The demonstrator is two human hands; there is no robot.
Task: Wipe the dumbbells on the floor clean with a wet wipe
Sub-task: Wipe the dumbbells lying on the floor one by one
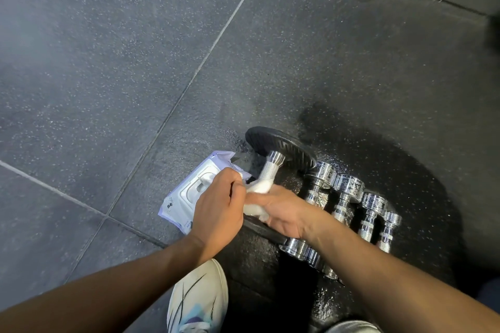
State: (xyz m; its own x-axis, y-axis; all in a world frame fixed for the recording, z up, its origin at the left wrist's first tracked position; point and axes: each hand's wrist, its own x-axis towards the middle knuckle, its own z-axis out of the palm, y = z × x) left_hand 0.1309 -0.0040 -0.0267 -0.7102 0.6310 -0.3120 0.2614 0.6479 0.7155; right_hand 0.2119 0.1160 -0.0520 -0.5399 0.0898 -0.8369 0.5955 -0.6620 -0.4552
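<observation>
On the speckled rubber floor point(135, 62), beside a tile seam, the black-plate dumbbell point(278, 151) lies with its knurled handle wrapped in the wet wipe point(261, 186). The right hand point(281, 211) clamps wipe around handle to scrub; the left hand point(216, 211) pinches its loose end taut. The wipes pack point(186, 194) and chrome dumbbells point(349, 197) flank them within reach.

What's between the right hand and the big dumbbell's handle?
A white wet wipe, wrapped on the black-plated dumbbell's knurled handle under the right hand. The left hand pinches its other end. Head view.
</observation>
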